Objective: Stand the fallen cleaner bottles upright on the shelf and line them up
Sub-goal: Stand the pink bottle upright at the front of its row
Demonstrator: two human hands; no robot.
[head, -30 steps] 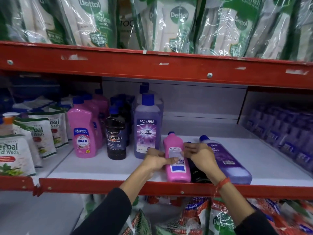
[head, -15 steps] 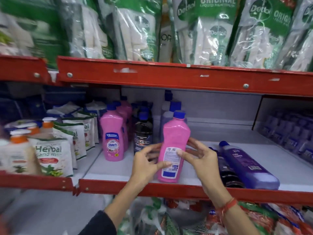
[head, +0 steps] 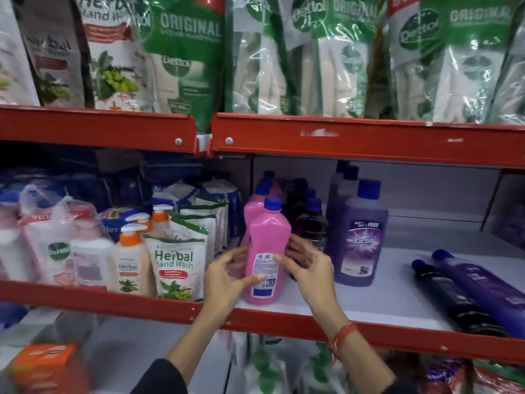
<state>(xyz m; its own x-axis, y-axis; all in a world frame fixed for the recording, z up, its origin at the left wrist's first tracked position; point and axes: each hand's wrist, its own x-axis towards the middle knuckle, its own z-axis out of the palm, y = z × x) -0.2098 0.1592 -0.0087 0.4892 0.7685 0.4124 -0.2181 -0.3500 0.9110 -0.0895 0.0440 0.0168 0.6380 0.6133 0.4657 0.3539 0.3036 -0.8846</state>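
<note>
A pink cleaner bottle (head: 265, 251) with a blue cap stands upright at the front of the white shelf (head: 377, 300), its back label facing me. My left hand (head: 227, 280) holds its left side with the thumb on the label. My right hand (head: 308, 268) grips its right side, fingers reaching behind. More pink bottles (head: 255, 203) stand directly behind it. To the right stand dark bottles (head: 311, 226) and a purple Bactin bottle (head: 362, 245). A black bottle (head: 451, 300) and a purple bottle (head: 485, 285) lie on their sides at the far right.
Herbal hand wash pouches (head: 176, 265) and pump bottles (head: 129, 263) fill the shelf bay to the left. A red beam (head: 355, 140) with Dettol refill pouches (head: 338, 58) above it caps the bay. The shelf's red front lip (head: 284, 319) runs under my wrists.
The pink bottle went from lying flat beside the other fallen bottles to standing upright, then moved left in front of the pink row. Both hands stayed on it.
</note>
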